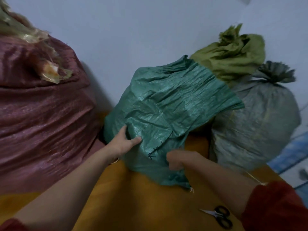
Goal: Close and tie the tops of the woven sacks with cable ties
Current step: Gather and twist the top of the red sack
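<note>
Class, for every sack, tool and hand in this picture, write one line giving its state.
Green sack: top loose, untied.
Grey sack: top bunched, tied.
Olive sack: top gathered.
Maroon sack: full, plastic spilling out.
Scissors: lying closed.
Left hand: gripping green sack.
Right hand: gripping green sack.
</note>
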